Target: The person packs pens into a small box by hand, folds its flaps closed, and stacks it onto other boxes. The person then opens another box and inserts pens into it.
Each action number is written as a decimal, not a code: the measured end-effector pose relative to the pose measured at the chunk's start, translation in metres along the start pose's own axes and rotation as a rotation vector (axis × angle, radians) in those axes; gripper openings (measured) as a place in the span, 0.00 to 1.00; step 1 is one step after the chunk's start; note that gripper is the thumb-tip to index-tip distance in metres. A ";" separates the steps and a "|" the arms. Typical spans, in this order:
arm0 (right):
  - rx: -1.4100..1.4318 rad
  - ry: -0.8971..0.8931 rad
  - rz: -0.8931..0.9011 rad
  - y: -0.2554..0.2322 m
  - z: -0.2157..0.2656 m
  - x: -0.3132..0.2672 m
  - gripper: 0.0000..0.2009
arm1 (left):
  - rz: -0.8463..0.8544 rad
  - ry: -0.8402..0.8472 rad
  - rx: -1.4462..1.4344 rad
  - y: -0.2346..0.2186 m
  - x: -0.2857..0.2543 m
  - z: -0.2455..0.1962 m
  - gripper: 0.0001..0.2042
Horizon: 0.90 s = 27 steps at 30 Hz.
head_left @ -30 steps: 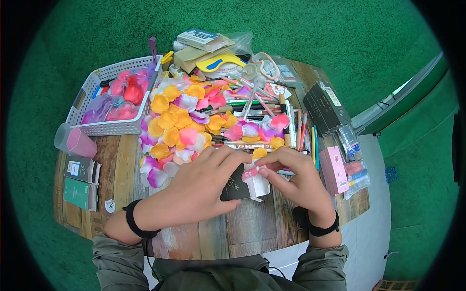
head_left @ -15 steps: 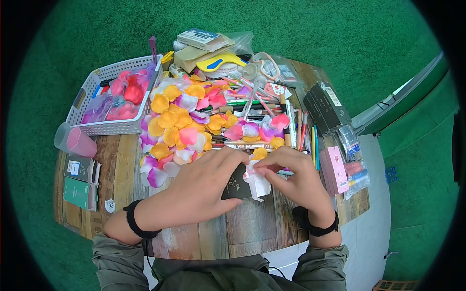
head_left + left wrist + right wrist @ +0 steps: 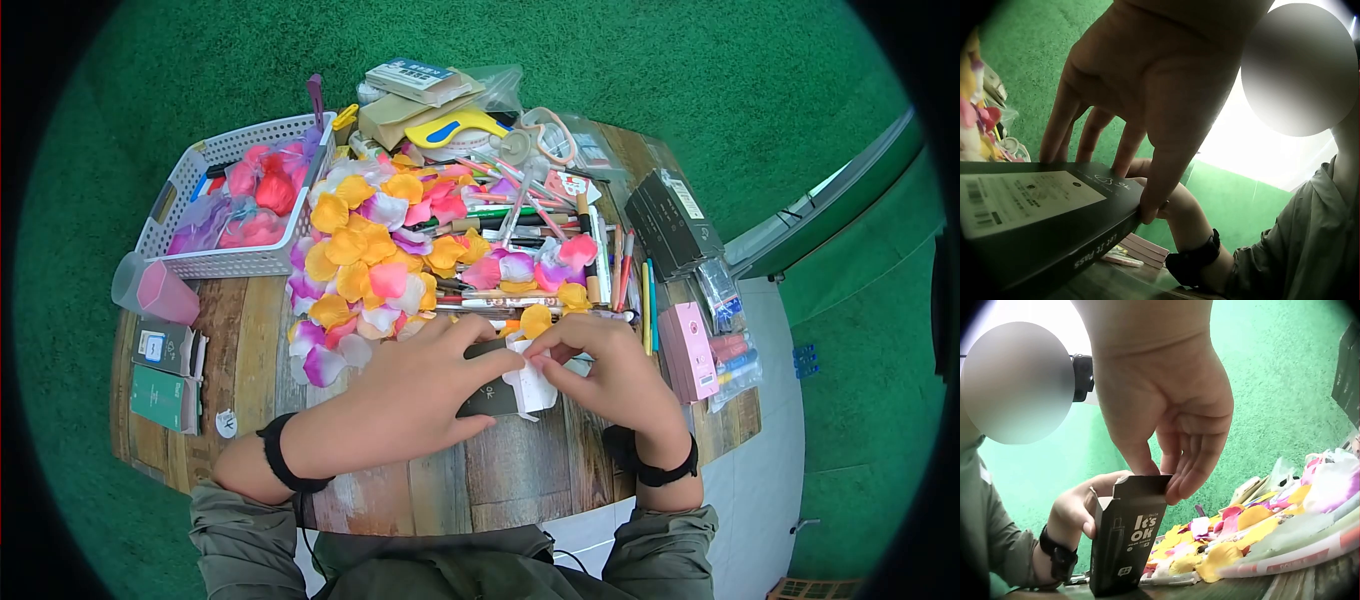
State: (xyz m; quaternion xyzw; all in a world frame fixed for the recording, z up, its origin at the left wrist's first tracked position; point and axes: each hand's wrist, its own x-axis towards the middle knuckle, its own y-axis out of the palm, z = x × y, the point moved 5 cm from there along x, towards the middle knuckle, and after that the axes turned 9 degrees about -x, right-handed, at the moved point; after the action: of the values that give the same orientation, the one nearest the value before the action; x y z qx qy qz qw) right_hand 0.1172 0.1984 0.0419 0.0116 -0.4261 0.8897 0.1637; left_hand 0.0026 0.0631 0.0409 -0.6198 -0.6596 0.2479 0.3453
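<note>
A slim black carton (image 3: 490, 400) marked "It's OK" lies on the table, with white inner flaps (image 3: 533, 388) sticking out at its open right end. My left hand (image 3: 405, 385) grips the carton from above, thumb on the near edge and fingers on the far one, as the left wrist view shows. At the open end, my right hand (image 3: 612, 372) pinches a flap between thumb and fingertips. In the right wrist view the thumb goes in at the carton's (image 3: 1127, 540) mouth, with the other fingers outside. The carton's inside is hidden.
Beyond the hands spreads a heap of fabric petals (image 3: 360, 245) and many pens (image 3: 545, 215). A white basket (image 3: 215, 265) stands at the back left, small boxes (image 3: 165, 400) at the left. A pink box (image 3: 688, 350) and black boxes (image 3: 665, 225) sit at the right.
A small pink piece between my right fingers at the carton's mouth went into the carton and out of sight. My right fingertips now hold the flap; the left hand has barely shifted.
</note>
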 end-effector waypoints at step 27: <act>-0.149 0.026 0.388 0.045 -0.020 -0.010 0.08 | 0.277 0.058 0.261 0.047 -0.005 0.013 0.21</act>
State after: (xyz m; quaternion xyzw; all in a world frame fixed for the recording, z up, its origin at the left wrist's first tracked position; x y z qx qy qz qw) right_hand 0.1150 0.1845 -0.0065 -0.0943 -0.4828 0.8706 -0.0050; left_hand 0.0233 0.0645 -0.0039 -0.6616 -0.5200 0.3583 0.4043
